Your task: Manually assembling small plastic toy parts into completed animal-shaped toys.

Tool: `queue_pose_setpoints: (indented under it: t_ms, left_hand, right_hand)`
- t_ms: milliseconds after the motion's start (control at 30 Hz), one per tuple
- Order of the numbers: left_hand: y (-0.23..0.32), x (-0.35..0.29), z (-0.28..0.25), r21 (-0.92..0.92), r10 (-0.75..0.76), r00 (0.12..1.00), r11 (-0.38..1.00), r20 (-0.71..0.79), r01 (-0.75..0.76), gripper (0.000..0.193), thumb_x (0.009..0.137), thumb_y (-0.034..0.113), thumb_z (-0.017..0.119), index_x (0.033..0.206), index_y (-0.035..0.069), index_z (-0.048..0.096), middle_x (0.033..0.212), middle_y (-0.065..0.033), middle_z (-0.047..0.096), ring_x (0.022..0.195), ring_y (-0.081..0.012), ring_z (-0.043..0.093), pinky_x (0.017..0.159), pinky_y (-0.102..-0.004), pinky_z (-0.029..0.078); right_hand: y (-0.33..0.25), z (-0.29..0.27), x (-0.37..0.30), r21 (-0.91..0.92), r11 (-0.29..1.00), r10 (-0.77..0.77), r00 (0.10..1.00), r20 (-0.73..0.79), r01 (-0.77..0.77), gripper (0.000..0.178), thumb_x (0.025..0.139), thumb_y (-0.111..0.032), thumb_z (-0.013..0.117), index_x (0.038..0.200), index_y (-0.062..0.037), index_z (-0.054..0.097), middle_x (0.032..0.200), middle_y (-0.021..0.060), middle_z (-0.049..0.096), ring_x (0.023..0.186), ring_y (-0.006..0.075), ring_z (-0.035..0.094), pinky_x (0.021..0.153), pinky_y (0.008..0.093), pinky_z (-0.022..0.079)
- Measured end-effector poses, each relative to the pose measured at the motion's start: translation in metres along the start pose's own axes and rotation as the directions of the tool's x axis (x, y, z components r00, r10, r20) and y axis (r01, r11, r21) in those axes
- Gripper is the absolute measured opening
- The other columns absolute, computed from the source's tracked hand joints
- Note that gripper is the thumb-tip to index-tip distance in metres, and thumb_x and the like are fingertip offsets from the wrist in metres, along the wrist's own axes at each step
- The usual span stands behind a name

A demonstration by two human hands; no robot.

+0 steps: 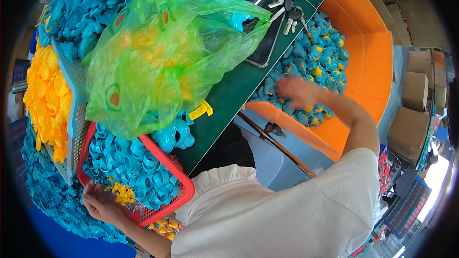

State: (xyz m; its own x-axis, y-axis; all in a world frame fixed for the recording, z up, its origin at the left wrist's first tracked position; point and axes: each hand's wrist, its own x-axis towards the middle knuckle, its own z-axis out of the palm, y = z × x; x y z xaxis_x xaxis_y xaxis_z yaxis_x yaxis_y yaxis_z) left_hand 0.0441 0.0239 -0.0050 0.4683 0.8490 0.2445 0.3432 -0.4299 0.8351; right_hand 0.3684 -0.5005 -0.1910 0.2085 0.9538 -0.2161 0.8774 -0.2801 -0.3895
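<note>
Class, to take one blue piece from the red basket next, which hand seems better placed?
Likely the left hand, at the red basket; the right hand is away over the orange bin.

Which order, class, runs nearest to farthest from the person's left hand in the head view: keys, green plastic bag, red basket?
From the left hand:
1. Red basket: right beside the hand.
2. Green plastic bag: farther up, beyond the basket.
3. Keys: farthest, toward the upper right.
</note>
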Motion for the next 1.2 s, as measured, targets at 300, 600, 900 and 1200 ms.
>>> queue_pose_setpoints:
  t_ms: [300, 600, 900, 1200]
  left_hand:
    - [0.002, 0.01, 0.01, -0.002, 0.009, 0.995, 1.0, -0.104, -0.01, 0.041, 0.095, 0.035, 0.038, 0.102, 0.0, 0.057, 0.096, -0.0082, 0.062, 0.078, -0.0126, 0.054, 0.07, -0.024, 0.044]
    - [0.005, 0.008, 0.004, -0.043, 0.062, 0.996, 0.997, -0.066, -0.065, 0.038, 0.096, 0.031, 0.037, 0.104, -0.001, 0.056, 0.097, -0.0093, 0.061, 0.082, -0.0143, 0.055, 0.073, -0.0247, 0.045]
    - [0.019, 0.003, 0.004, -0.108, 0.121, 0.992, 0.987, 0.033, -0.117, 0.037, 0.097, 0.026, 0.033, 0.103, -0.004, 0.055, 0.096, -0.0108, 0.06, 0.084, -0.0165, 0.057, 0.072, -0.0252, 0.045]
    - [0.038, 0.002, -0.006, -0.296, 0.5, 0.835, 0.853, 0.231, -0.429, 0.038, 0.097, 0.029, 0.035, 0.094, -0.002, 0.055, 0.092, -0.0116, 0.059, 0.076, -0.0159, 0.055, 0.065, -0.0261, 0.045]
  right_hand:
    - [0.05, 0.029, -0.048, -0.416, 0.887, 0.248, 0.967, 0.06, -0.202, 0.063, 0.069, -0.019, 0.066, 0.126, -0.0282, 0.043, 0.135, -0.0035, 0.036, 0.13, 0.0329, 0.025, 0.107, 0.0497, 0.022]
    - [0.133, -0.029, -0.04, -0.253, -0.096, 0.845, 0.055, -0.532, -0.963, 0.058, 0.082, -0.043, 0.052, 0.134, -0.0268, 0.032, 0.14, 0.0038, 0.032, 0.121, 0.0381, 0.037, 0.097, 0.0495, 0.032]
    - [0.021, -0.092, 0.017, 0.729, 0.444, 0.875, 0.078, -0.477, -0.522, 0.028, 0.084, -0.029, 0.057, 0.096, -0.0049, 0.065, 0.093, 0.0168, 0.064, 0.088, 0.0262, 0.061, 0.08, 0.0336, 0.047]
    - [-0.234, -0.254, 0.031, 0.003, 0.989, -0.013, 0.103, -0.995, 0.148, 0.022, 0.092, -0.016, 0.046, 0.111, -0.0119, 0.056, 0.116, 0.0148, 0.052, 0.108, 0.0309, 0.05, 0.093, 0.04, 0.039]
